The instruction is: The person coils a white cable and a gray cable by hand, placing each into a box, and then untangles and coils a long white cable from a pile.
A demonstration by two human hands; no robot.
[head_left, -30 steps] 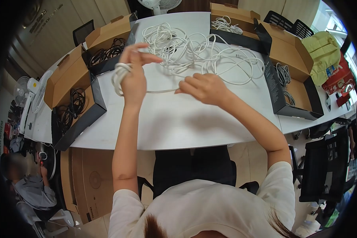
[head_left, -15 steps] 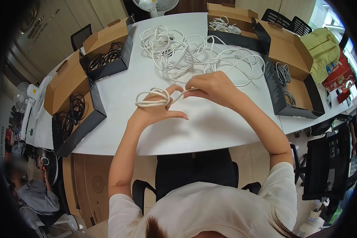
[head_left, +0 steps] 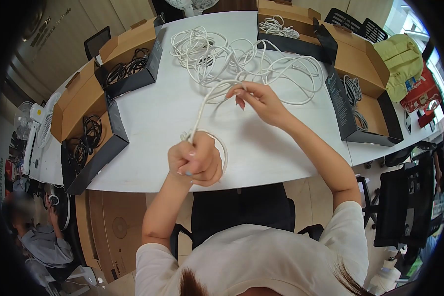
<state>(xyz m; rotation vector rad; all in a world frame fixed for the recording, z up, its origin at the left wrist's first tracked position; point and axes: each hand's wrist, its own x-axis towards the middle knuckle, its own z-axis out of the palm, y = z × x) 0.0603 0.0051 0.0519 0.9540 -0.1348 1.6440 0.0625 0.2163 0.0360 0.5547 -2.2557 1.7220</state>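
My left hand (head_left: 197,160) is closed in a fist around a white cable, with coils of it showing behind the knuckles and looping to the right of the hand. From the fist the white cable (head_left: 200,114) rises and curves over to my right hand (head_left: 261,101). There the cable lies between the bent fingers and thumb in what looks like a loose pinch; the exact contact is partly hidden. Beyond both hands, a tangled heap of the white cable (head_left: 195,47) spreads across the white table (head_left: 153,143).
On the left stand two open boxes of black cables, a nearer box (head_left: 101,158) and a farther box (head_left: 145,71). Open boxes with light cables stand at the back right (head_left: 298,47) and the right (head_left: 380,130). A black chair (head_left: 241,212) is at the table's front edge.
My left hand has turned over, closed into a fist and come nearer to me. The cable between my hands is longer, and my right hand has moved slightly away with its fingers loosened.
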